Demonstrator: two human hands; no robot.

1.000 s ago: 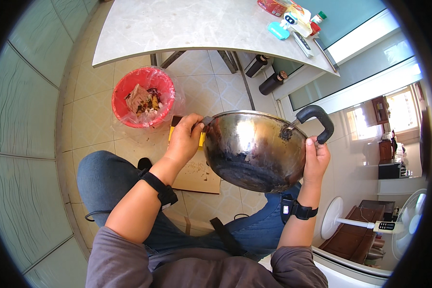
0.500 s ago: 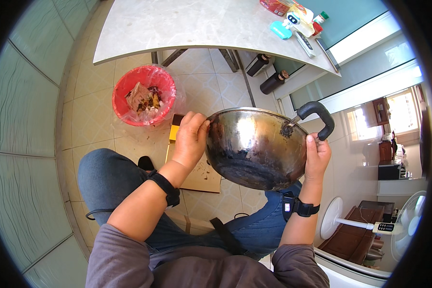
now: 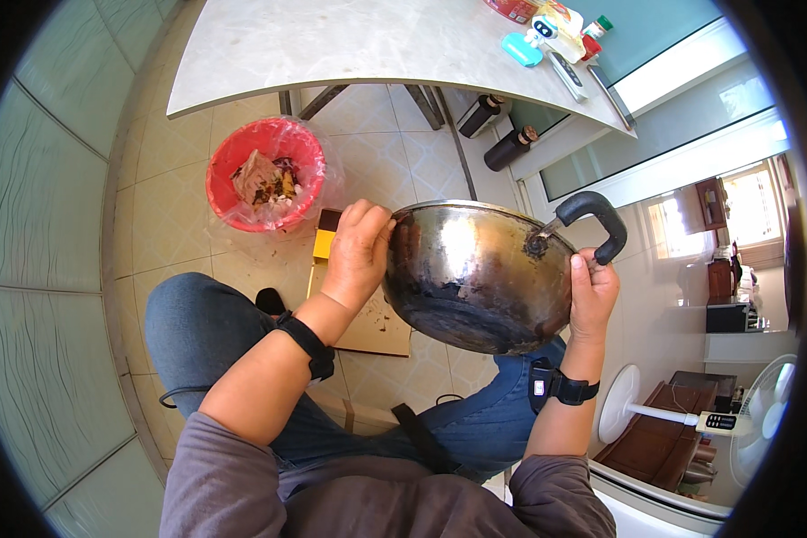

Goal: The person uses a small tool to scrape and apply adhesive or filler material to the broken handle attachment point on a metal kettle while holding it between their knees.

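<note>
A metal cooking pot (image 3: 480,278), browned and scorched black toward its base, is held tilted above my knees with its outer side facing me. My left hand (image 3: 360,255) grips its left rim, fingers bent over the edge. On the right, my right hand (image 3: 594,291) holds the pot's side just below the black loop handle (image 3: 598,220), thumb up against the metal. The inside of the pot is turned away and hidden. Behind my left hand, a flattened piece of cardboard (image 3: 372,336) with dark crumbs lies on the floor.
A red bin (image 3: 220,184) lined with clear plastic holds food scraps. Beyond it stands a grey-white table (image 3: 350,45) carrying a blue-and-white toy-like gadget (image 3: 522,49) and packages. Two dark bottles (image 3: 511,150) stand beneath the table's right end. A white fan (image 3: 767,417) is at lower right.
The pot and both hands keep nearly the same hold and place. The surroundings have shifted slightly left and up in the picture.
</note>
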